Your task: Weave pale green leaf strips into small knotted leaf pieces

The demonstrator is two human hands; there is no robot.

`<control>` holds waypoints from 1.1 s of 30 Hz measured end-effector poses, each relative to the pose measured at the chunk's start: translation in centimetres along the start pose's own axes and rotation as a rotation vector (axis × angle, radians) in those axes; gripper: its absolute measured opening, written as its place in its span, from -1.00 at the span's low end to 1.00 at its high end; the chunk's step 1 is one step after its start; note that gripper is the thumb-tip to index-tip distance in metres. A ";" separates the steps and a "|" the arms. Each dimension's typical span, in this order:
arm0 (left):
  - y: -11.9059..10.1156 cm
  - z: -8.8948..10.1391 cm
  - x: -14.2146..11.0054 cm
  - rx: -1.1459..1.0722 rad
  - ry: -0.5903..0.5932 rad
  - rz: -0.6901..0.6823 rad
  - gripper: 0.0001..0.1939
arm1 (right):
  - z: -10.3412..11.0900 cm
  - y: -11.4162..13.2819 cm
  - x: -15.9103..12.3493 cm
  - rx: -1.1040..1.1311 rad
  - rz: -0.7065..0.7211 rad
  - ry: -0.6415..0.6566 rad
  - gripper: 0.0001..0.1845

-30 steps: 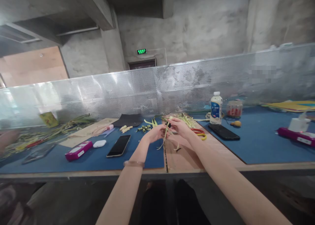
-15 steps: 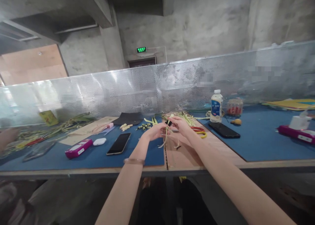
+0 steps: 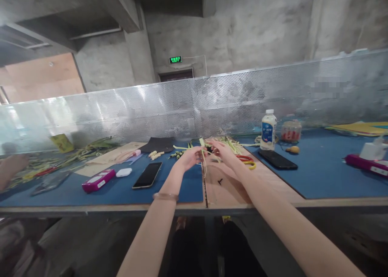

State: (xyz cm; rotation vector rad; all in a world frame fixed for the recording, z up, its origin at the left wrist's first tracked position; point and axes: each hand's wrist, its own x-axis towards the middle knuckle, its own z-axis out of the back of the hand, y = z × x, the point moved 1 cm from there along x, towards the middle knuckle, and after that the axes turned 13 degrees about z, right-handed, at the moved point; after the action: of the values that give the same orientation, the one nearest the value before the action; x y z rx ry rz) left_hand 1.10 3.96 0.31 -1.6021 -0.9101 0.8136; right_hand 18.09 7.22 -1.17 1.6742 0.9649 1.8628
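Note:
Both of my arms reach out over the bench, and the hands meet above the seam between the blue mat (image 3: 121, 190) and the brown board (image 3: 230, 188). My left hand (image 3: 189, 159) pinches pale green leaf strips (image 3: 203, 155) that hang down from it. My right hand (image 3: 220, 151) is closed on the same bundle of strips, where a small dark piece sits between the fingers. A thin bracelet (image 3: 165, 196) circles my left wrist.
A black phone (image 3: 147, 175), white earbud case (image 3: 123, 172) and magenta box (image 3: 98, 180) lie left. Red-and-yellow scissors (image 3: 247, 161), another phone (image 3: 277, 159), a white bottle (image 3: 268, 130) and a jar (image 3: 290, 131) stand right. More leaf strips (image 3: 230, 144) lie behind; a perforated metal screen (image 3: 194, 107) backs the bench.
Both hands have moved slightly farther from me and lower toward the bench. The strips now hang nearer the board, and a small dark scrap lies on the board.

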 end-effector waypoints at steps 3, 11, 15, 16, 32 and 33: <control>0.0 0.3 0.4 -0.050 -0.027 -0.010 -0.83 | -0.6 -0.1 -0.3 -0.119 0.018 0.098 -0.59; -0.3 0.3 0.2 -0.138 -0.057 0.001 -0.70 | -1.1 1.0 -0.7 -0.601 0.250 -0.010 -0.53; -0.4 0.4 0.0 -0.167 -0.104 -0.078 -0.88 | -2.1 2.0 -1.4 -0.856 0.422 0.011 -0.66; -0.3 0.4 -0.1 -0.168 -0.109 -0.096 -0.87 | -2.5 2.1 -1.5 -0.905 0.455 0.049 -0.68; 0.3 1.4 1.0 -0.241 -0.214 -0.143 -0.89 | -5.3 2.4 -2.4 -1.270 0.726 0.375 -0.66; 0.3 1.4 1.0 -0.247 -0.207 -0.154 -0.89 | -5.3 2.7 -2.4 -1.279 0.732 0.366 -0.65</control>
State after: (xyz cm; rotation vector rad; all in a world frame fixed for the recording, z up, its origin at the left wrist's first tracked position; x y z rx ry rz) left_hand 0.37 5.45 -0.32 -1.6540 -1.3079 0.7922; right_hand 13.61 2.68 -0.86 0.8598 -0.8293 2.3860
